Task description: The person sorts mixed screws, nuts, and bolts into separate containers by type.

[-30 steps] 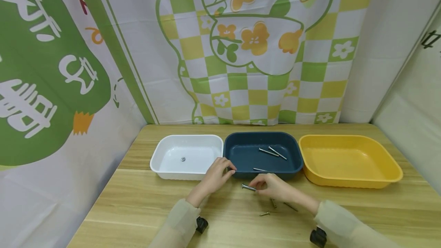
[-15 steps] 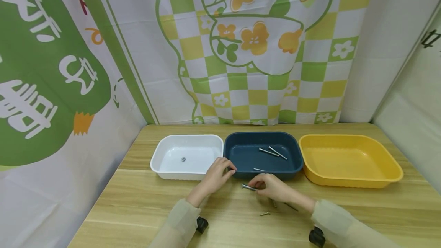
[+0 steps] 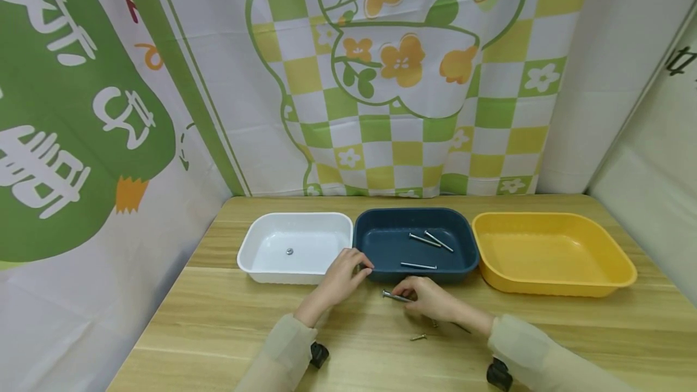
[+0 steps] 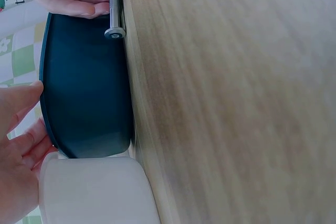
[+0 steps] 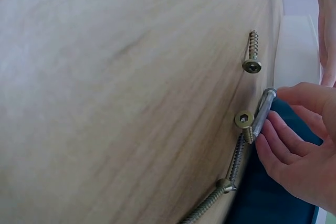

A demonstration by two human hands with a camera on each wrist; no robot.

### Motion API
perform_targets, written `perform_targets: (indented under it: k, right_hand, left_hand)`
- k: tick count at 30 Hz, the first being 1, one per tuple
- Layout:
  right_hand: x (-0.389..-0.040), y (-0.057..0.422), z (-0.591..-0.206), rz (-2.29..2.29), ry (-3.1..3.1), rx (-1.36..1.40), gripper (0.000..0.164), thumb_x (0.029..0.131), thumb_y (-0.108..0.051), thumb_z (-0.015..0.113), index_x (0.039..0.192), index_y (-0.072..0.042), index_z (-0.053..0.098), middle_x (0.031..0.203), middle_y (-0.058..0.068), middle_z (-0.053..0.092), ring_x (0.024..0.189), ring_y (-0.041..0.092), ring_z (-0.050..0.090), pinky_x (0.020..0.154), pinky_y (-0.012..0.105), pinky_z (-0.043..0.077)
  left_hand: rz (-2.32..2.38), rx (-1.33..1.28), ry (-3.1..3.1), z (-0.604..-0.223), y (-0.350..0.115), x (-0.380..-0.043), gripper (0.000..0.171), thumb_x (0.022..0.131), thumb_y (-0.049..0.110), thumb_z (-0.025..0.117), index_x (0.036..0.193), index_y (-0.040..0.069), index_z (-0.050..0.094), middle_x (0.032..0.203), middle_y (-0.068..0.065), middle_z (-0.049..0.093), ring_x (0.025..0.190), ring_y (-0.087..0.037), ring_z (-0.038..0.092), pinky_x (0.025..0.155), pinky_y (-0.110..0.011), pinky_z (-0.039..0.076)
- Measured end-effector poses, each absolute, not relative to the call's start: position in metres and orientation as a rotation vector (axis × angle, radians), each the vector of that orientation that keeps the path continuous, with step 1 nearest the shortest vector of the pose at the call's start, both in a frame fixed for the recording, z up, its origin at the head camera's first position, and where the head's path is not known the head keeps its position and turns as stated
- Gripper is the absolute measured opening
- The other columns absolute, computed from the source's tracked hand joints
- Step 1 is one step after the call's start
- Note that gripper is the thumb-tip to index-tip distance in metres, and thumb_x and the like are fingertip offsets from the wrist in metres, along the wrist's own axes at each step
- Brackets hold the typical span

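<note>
Three tubs stand in a row by the far edge of the table (image 3: pixel 218 319): a white tub (image 3: pixel 321 241), a blue tub (image 3: pixel 381 250) in the middle, and a yellow tub (image 3: pixel 544 253) toward the far right corner. The white tub has one small metal piece (image 3: pixel 290 251) in it. The blue tub has two long screws (image 3: pixel 425 240) in its right part and a third screw (image 3: pixel 418 267) by its near wall. Your left hand (image 3: pixel 343 274) is loose, fingers bent a little, touching the blue tub at its near left corner. Your right hand (image 3: pixel 432 300) pinches the silver bolt (image 3: pixel 392 295) just in front of the blue tub. A short brass screw (image 3: pixel 418 337) lies closer to you.
</note>
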State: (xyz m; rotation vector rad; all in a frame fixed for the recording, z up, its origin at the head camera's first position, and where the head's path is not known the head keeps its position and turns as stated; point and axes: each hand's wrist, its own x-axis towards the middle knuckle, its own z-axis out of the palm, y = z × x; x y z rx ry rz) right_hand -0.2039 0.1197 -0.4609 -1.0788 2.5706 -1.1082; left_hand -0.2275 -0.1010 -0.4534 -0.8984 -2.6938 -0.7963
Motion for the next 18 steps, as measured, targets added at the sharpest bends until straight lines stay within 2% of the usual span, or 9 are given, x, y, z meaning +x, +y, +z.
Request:
perform_targets:
  k: [10,18]
  right_hand:
    - [-0.2032,0.1173,-0.4630,-1.110,2.533,-1.058,0.024,0.069,0.008,0.063,0.092,0.001,0.065,0.085,0.004,0.062,0.076,0.013,0.056,0.064,0.026,0.048]
    - [-0.2035,0.1147,-0.4675,-1.116,2.533,-1.068,0.024,0.068,0.011,0.063,0.089,0.000,0.066,0.081,0.004,0.061,0.071,0.013,0.055,0.060,0.022,0.047]
  left_hand:
    - [-0.801,-0.879,-2.706,-0.4520,-0.1003,-0.2267,0.007,0.086,0.020,0.058,0.089,0.015,0.062,0.088,0.003,0.055,0.086,-0.013,0.046,0.074,-0.025,0.038]
    - [-0.797,-0.874,-2.707,-0.4516,-0.1004,-0.2266,0.007,0.086,0.020,0.058,0.089,0.015,0.062,0.088,0.003,0.055,0.086,-0.012,0.046,0.074,-0.025,0.038]
